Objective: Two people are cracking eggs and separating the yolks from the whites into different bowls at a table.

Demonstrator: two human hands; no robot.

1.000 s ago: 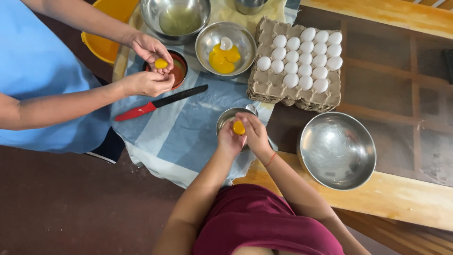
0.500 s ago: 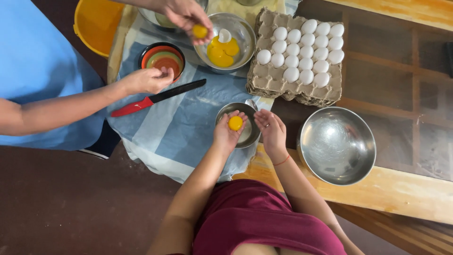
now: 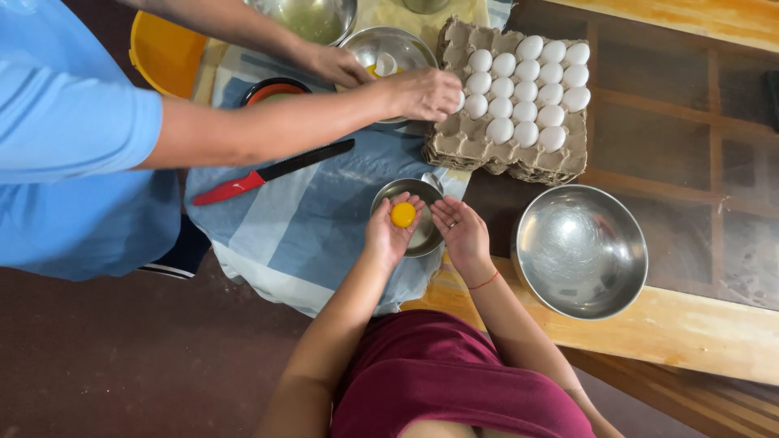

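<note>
Yellow yolk (image 3: 403, 214) rests on left hand (image 3: 391, 231) above small steel bowl (image 3: 425, 235).

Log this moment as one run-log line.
left hand: cups egg yolk over small steel bowl | right hand: open, empty, beside it | co-worker's hand: at egg tray
</note>
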